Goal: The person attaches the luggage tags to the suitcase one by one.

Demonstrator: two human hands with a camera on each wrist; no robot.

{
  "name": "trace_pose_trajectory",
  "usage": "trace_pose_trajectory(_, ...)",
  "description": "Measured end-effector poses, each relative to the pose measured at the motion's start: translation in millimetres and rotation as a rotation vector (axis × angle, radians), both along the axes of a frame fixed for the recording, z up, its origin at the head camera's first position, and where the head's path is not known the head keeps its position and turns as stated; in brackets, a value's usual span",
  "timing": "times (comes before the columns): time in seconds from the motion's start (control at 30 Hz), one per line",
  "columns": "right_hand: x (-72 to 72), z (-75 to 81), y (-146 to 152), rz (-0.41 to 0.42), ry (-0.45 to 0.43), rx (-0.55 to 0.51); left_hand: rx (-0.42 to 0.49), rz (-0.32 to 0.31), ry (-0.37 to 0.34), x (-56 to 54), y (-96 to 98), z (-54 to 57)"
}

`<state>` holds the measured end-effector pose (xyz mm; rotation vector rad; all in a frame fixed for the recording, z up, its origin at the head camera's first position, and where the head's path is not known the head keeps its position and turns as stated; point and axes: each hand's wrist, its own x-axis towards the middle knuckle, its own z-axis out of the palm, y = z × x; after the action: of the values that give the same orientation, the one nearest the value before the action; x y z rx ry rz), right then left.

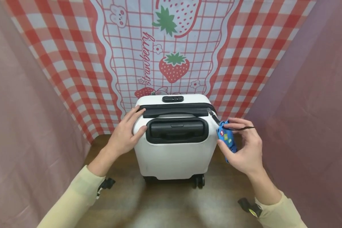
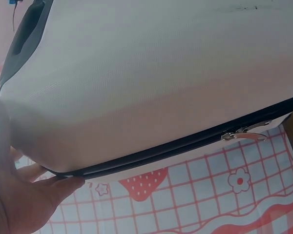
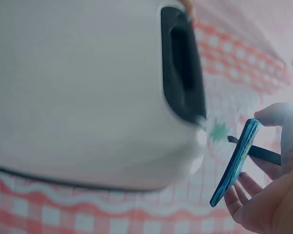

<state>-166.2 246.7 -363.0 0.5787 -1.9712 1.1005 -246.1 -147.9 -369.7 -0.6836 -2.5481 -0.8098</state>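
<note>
A white hard-shell suitcase (image 1: 171, 161) stands upright, its black top handle (image 1: 175, 112) and the recessed trolley handle (image 1: 176, 130) facing up. My left hand (image 1: 125, 133) rests on its upper left corner, fingers extended over the edge; the left wrist view shows the left hand (image 2: 34, 195) at the zipper seam. At the suitcase's right side my right hand (image 1: 245, 145) pinches a blue luggage tag (image 1: 227, 136) with small colored pictures on it. A black strap (image 1: 213, 116) runs from the tag towards the right end of the top handle. The right wrist view shows the tag (image 3: 237, 161) edge-on between thumb and fingers.
A black combination lock (image 1: 173, 99) sits on the suitcase's far side. Zipper pulls (image 2: 244, 135) hang along its seam. Behind it spreads a red-checked strawberry cloth (image 1: 174, 66). Pinkish drapes (image 1: 307, 120) flank both sides. The suitcase stands on a brown wooden surface (image 1: 171, 202).
</note>
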Motion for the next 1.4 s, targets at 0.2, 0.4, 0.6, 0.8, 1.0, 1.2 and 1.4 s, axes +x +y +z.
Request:
trace_pose_trajectory(0.2,0.5,11.6,-32,0.004,-0.05,0.158,0.003,-0.018,0.001,-2.3,-2.9,0.3)
trace_pose_trajectory(0.4,-1.5,18.2,-52,-0.019,-0.132,0.266,-0.004,-0.024,-0.015,-2.8,-2.4,1.0)
trace_pose_trajectory(0.6,-5.6,32.7,-65,-0.046,-0.195,0.308,-0.012,-0.007,-0.014,-3.8,-2.3,2.1)
trace_pose_trajectory(0.8,-7.5,44.3,-74,-0.093,-0.283,0.376,-0.02,-0.001,-0.016,-3.9,-2.0,0.3)
trace_pose_trajectory(1.0,-11.0,53.2,-79,-0.159,-0.319,0.467,-0.016,-0.001,-0.007,-4.1,-0.3,0.6)
trace_pose_trajectory(1.2,-16.3,63.5,-84,-0.211,-0.354,0.538,-0.013,-0.007,-0.006,-6.0,1.8,2.8)
trace_pose_trajectory(1.4,-19.3,67.8,-92,-0.222,-0.363,0.584,-0.013,-0.011,-0.016,-4.6,-0.6,5.1)
